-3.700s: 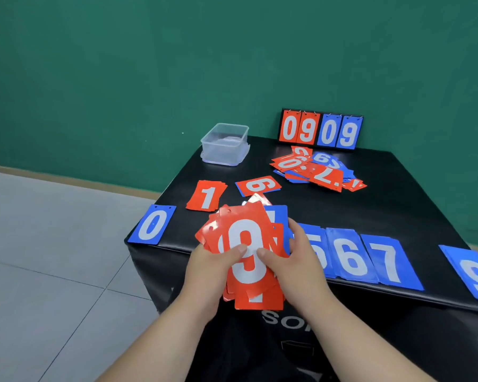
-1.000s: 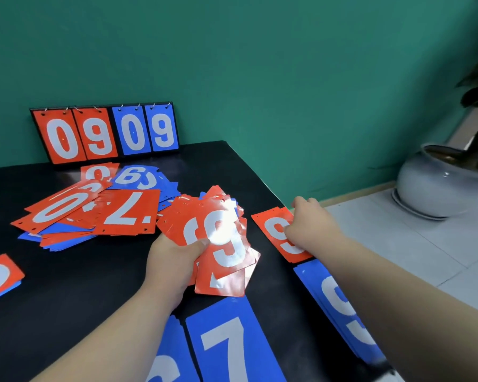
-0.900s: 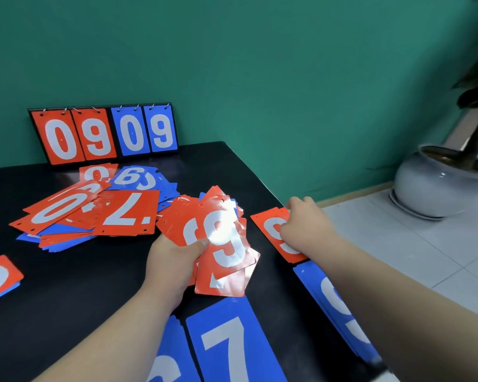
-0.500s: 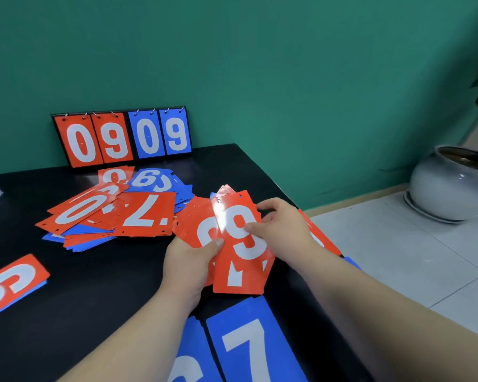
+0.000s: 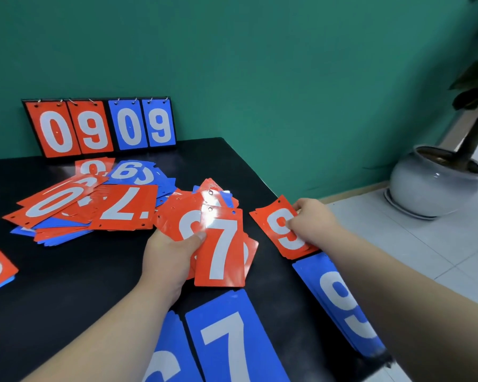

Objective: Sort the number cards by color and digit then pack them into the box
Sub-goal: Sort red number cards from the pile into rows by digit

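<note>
Currently, the left hand [image 5: 169,257] grips a fanned bundle of glossy red cards [image 5: 221,249], a white 7 uppermost, with the thumb pressed across the front. The right hand [image 5: 315,221] pinches a red 9 card [image 5: 282,230] lying just right of the bundle, by the worktop [image 5: 80,271] edge. Blue 9 cards [image 5: 340,301] lie nearer, along that same edge. Open black surface shows left of the left hand.

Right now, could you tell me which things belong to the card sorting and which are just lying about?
Job: red stack in left hand; red 9s, held by right hand; blue 7s; blue 9s; mixed heap.
Lying about: scoreboard; plant pot.
</note>
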